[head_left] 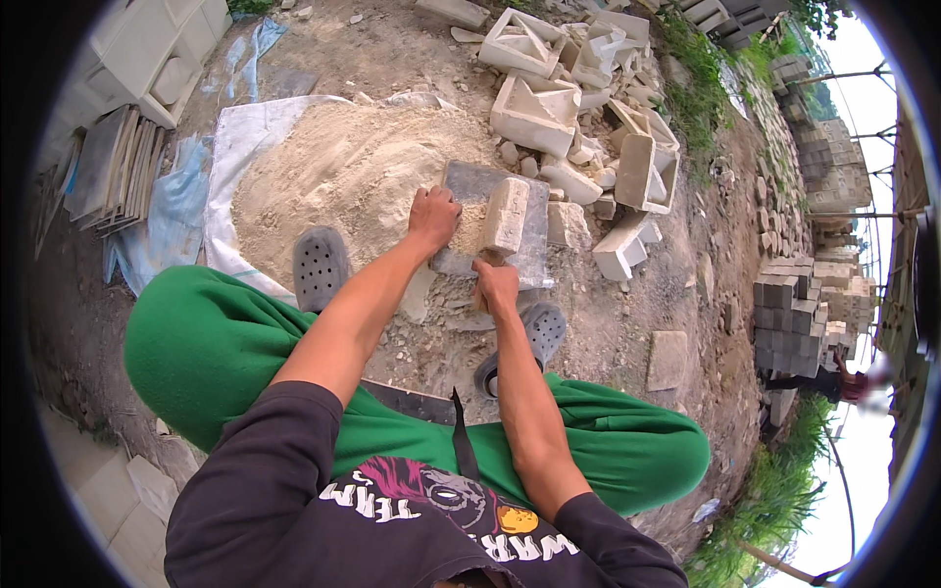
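A pale rectangular block (pixel 505 216) rests on a dark flat board (pixel 534 257) between my feet. Loose beige sand lies on the board beside the block. My left hand (pixel 435 216) is at the board's left edge, fingers curled down by the sand; what they hold, if anything, is hidden. Just below the near end of the block, my right hand (pixel 497 284) is closed in a fist. A bit of something brownish shows under that fist, too small to name.
A large heap of sand (pixel 333 167) spreads over a white sheet (pixel 223 196) at the left. Broken pale molded blocks (pixel 537 113) pile up at the far right. Stacked panels (pixel 118 167) stand left. Grey blocks (pixel 784 314) and a person (pixel 851 382) are at the right.
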Demonstrator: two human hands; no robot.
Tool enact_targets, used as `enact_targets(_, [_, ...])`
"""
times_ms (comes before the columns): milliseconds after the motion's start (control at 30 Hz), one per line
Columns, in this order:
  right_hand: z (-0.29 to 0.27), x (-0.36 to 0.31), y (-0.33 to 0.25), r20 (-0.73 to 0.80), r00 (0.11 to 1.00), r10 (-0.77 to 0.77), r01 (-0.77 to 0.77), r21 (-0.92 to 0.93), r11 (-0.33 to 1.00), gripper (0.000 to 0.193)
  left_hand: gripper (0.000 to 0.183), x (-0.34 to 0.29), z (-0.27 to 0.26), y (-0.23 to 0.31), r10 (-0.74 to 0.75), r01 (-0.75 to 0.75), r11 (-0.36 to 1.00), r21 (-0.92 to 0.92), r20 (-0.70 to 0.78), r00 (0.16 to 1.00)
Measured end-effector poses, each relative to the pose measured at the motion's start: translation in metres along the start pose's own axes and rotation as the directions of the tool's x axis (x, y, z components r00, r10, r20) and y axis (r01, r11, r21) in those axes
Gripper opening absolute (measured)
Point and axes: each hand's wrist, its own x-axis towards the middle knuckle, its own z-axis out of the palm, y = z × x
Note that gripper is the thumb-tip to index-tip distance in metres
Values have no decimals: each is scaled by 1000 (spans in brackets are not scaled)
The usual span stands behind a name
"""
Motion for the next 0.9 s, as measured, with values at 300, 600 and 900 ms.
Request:
enact_targets(300, [-24,-18,-64,170,985,-38,33,33,999,37,23,-8,-1,-20,-165,165,985,-50,-6,986])
enact_targets(600, [-1,-5,-21,54,986,-156,165,-316,934,41,14,-14,4,-21,-51,44,986,-164,-38,998])
enact_targets(900, [-13,-27,-50,55,982,-181,183,-30,983,45,12,-22,6,-26,2,-5,995,-104,-28,1000])
